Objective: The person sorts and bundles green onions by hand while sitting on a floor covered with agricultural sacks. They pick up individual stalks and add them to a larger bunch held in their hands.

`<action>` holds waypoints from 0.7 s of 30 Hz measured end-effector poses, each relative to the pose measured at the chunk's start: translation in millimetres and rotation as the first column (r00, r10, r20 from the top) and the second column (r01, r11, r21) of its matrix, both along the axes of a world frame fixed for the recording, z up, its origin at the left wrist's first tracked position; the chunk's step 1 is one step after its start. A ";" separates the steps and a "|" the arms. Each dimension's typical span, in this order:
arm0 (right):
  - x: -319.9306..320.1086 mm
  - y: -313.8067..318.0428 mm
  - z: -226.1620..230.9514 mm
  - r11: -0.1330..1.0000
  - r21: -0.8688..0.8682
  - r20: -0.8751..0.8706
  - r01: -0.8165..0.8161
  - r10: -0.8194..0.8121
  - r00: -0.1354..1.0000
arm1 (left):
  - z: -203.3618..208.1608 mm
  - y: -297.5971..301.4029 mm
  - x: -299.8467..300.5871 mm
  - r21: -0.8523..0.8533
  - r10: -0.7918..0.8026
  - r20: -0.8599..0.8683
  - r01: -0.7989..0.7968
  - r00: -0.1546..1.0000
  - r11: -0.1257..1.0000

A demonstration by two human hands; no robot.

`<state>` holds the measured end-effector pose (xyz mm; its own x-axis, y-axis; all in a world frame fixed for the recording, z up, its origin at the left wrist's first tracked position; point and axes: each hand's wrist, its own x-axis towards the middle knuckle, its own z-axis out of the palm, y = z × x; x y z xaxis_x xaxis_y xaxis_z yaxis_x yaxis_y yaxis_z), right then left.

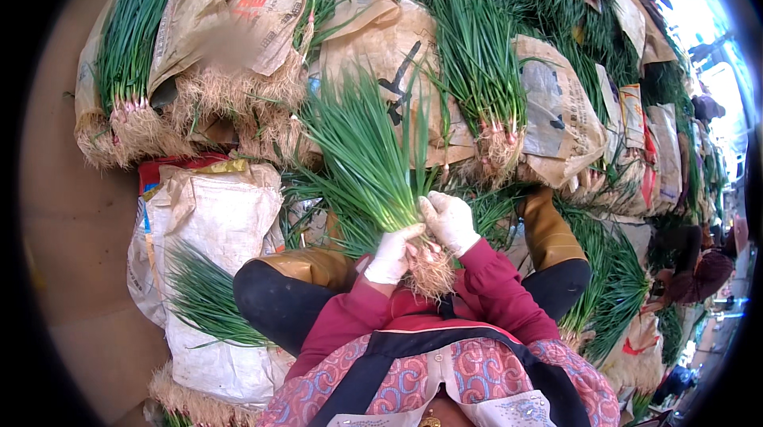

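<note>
The onion bunch (366,168) hides most fingers of the left hand (388,259) from us. We find the far-left printed sack (269,15) partly blurred, and the near-left roots (203,399) cut off below.

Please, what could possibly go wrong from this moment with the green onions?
The left hand grips the bunch of green onions near its bulbs, and I see no tie, so some stalks might slip out. The bunch's long tops fan out over other greenery, so they could tangle or bend. Other green leaves lie on the white sack close to the left knee; shifting that leg might crush them.
</note>
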<state>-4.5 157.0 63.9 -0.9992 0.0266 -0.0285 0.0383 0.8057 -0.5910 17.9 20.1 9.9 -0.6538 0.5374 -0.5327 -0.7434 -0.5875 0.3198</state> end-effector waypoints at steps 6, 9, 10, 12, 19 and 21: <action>1.6 5.6 -42.6 0.732 -0.569 0.358 0.374 -0.189 0.914 | 6.5 -4.9 -7.2 0.202 0.117 -0.032 -0.108 0.993 0.973; 5.9 48.4 -127.8 0.948 0.221 0.384 -0.228 0.130 0.914 | 12.9 3.9 -8.4 0.322 0.138 -0.028 -0.122 0.990 0.939; 4.4 47.4 -127.5 0.971 0.120 0.556 -0.207 0.107 0.824 | 8.5 1.0 -9.4 0.390 0.155 -0.047 -0.125 0.987 0.912; -8.9 36.2 -83.5 0.978 0.078 0.785 -0.192 0.058 0.616 | 3.6 -11.2 -11.4 0.344 0.087 -0.039 -0.068 0.995 0.937; -86.5 80.5 -99.2 0.924 0.169 0.065 0.344 -0.358 0.931 | 22.2 3.1 -25.4 0.382 0.060 -0.064 -0.031 0.996 0.924; -89.9 88.7 -112.6 0.941 0.208 0.141 0.266 -0.298 0.944 | 14.2 3.0 -25.5 0.342 0.021 -0.091 0.012 0.996 0.940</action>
